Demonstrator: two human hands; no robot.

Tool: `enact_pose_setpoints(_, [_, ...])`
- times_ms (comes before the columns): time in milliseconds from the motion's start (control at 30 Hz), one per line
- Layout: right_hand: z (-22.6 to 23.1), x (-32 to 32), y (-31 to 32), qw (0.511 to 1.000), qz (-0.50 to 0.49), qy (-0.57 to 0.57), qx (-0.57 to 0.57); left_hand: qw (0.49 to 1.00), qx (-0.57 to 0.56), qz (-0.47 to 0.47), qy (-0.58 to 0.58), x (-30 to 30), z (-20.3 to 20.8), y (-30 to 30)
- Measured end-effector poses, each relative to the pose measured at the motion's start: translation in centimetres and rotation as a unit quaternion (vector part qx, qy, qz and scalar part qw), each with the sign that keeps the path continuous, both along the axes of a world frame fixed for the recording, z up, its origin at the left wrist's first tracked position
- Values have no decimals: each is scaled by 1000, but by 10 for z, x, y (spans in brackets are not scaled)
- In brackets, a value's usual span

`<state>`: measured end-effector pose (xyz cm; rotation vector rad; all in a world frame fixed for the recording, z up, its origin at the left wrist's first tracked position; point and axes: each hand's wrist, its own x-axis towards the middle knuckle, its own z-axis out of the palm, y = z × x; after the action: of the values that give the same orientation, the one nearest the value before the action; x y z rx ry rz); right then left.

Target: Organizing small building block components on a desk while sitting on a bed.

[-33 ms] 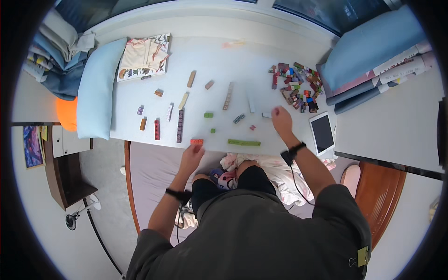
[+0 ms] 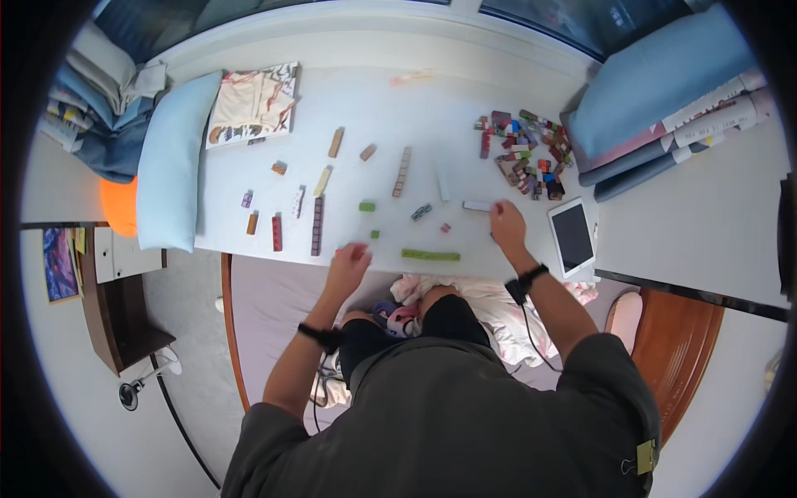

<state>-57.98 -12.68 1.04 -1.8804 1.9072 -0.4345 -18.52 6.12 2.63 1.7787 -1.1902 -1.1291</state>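
My left hand is at the table's near edge, its fingers curled over a red block strip that they almost wholly cover. My right hand is closed beside the right end of a white block strip; whatever lies in its fingers is hidden. Between the hands lie a long green strip, a small pink piece and a dark green piece. Two short green pieces sit just beyond my left hand. Left of it stand a dark purple strip and a dark red strip.
A heap of mixed coloured blocks lies at the far right. A white tablet rests right of my right hand. Blue cushions flank the table, and a cloth lies on a book at the far left.
My right hand has drawn slightly toward me and right, and more of the white strip shows. My left hand has moved forward over the red strip, which it now mostly covers.
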Motion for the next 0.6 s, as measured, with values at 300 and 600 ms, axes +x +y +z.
enact_pose_setpoints(300, [-44,-178,65,983,108,59,-137,893,104,-213,-382,-148,5,-275])
enact_pose_setpoints(600, [-52,-189,52,987,112,51,-106,884,191,-178,-386,-177,-22,-320])
